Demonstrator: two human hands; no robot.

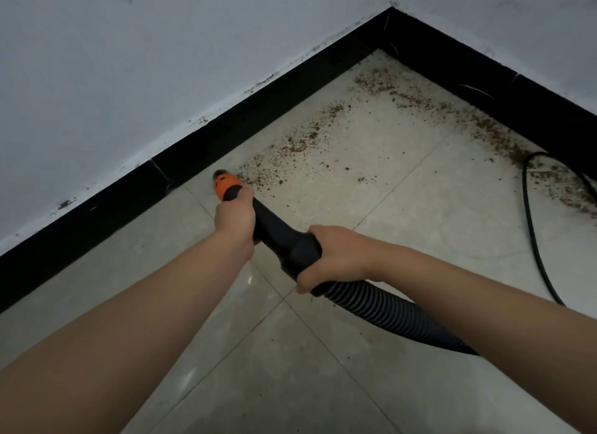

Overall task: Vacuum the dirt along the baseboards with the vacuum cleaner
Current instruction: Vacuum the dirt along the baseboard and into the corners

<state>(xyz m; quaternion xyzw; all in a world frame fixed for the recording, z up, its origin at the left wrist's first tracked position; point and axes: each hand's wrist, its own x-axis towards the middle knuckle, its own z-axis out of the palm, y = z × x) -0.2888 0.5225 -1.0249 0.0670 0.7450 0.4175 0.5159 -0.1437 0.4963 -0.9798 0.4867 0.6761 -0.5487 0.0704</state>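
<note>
We are holding the vacuum cleaner's black wand (277, 230) with both hands: our left hand (234, 215) is gripping it up front, just behind the orange nozzle end (226, 183), and our right hand (336, 256) is wrapping around the thick collar where the ribbed hose (381, 307) is joining on. The nozzle is pointing down at the floor (290, 369) close to the left black baseboard (193, 162), right at the near end of a trail of brown dirt (290, 146).

We are judging the job as barely started, or at most a first stretch in. The tiles along the left baseboard behind the nozzle are looking clean, though we cannot tell whether that strip was ever dirty. Ahead of the nozzle, crumbs are lying scattered all the way toward the corner (384, 50). A second, denser band of dirt (484, 126) is running along the right baseboard (517, 94), passing under the loop of black power cord (533, 227) lying on the floor there. So nearly all the visible dirt is remaining: the left run, the corner, then the right run, where the cord is likely needing shifting.
</note>
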